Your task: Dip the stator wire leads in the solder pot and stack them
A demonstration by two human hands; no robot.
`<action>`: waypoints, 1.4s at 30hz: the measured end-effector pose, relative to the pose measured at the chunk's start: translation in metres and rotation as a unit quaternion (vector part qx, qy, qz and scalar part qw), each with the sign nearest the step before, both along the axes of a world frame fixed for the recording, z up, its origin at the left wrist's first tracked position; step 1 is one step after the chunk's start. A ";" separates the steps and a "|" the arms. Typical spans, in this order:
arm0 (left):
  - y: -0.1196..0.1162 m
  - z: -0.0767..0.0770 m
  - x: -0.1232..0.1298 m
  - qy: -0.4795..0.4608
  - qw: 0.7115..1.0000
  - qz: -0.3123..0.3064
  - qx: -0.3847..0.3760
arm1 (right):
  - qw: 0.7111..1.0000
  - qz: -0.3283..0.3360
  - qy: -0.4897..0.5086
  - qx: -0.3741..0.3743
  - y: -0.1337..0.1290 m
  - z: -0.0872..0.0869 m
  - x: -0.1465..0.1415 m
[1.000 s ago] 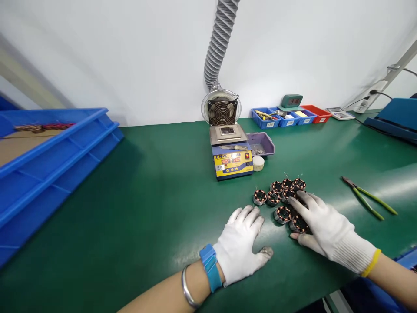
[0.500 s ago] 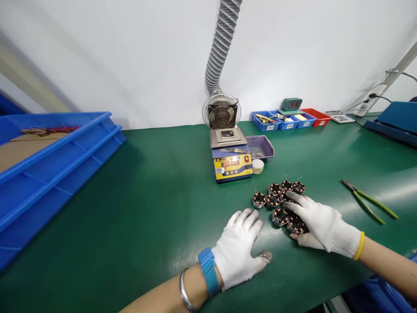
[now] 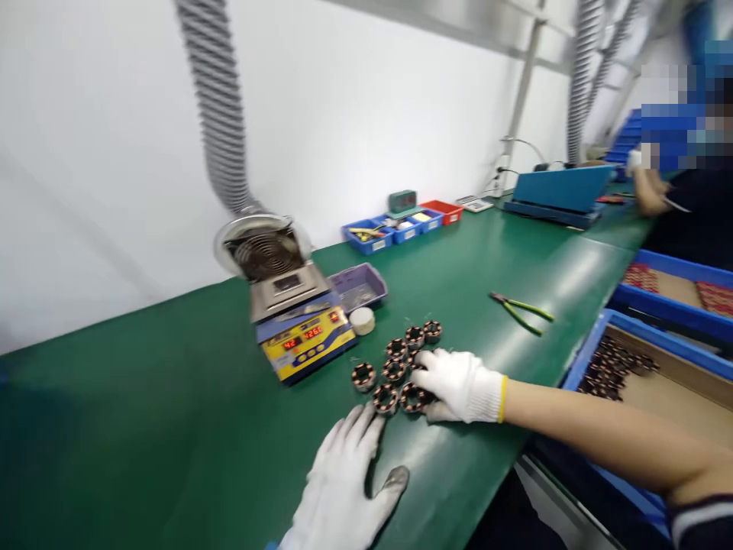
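Note:
Several small ring-shaped motor stators (image 3: pixel 395 371) with copper windings stand in a cluster on the green bench. Over the right side of that cluster is my right hand (image 3: pixel 458 386) in a white glove, its fingers and thumb curled about some of the stators, partly hiding them. My left hand (image 3: pixel 349 481), also gloved, lies flat with fingers spread and holds nothing. Its fingertips come close to the nearest stator (image 3: pixel 385 399). A single stator (image 3: pixel 363 376) sits at the cluster's left edge.
Behind the stators stand a solder pot (image 3: pixel 309 344), a white round block (image 3: pixel 362 321) and a purple tray (image 3: pixel 378 283). Green-handled pliers (image 3: pixel 522 312) lie to the right. Blue bins (image 3: pixel 369 244) line the wall. A blue crate (image 3: pixel 595 336) holds more stators; a co-worker (image 3: pixel 699 198) sits beyond.
My view has swung to the right, bringing the crates and a co-worker into sight. The right hand stays at the stators, and the left hand remains spread on the bench.

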State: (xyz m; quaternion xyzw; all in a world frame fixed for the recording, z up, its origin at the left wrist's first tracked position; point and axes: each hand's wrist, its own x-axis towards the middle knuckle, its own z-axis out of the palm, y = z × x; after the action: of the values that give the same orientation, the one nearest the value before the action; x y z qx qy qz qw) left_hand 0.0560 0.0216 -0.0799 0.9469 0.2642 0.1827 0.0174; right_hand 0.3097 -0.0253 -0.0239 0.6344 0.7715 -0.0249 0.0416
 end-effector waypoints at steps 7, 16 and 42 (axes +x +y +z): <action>0.007 -0.014 0.001 0.034 0.995 -0.028 0.086 | 0.998 -0.048 0.032 0.036 0.002 -0.006 -0.030; 0.006 -0.030 -0.006 0.041 0.997 -0.029 0.065 | 0.992 -0.089 0.063 0.064 -0.009 -0.011 -0.050; -0.025 0.018 0.010 0.077 0.992 0.003 -0.102 | 0.995 -0.037 0.066 0.063 -0.030 -0.004 0.001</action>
State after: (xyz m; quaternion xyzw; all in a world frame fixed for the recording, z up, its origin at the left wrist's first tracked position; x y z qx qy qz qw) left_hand 0.0658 -0.0035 -0.0620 0.9507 0.2845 0.0811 0.0931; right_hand 0.3103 -0.0557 -0.0282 0.6611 0.7483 -0.0195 -0.0505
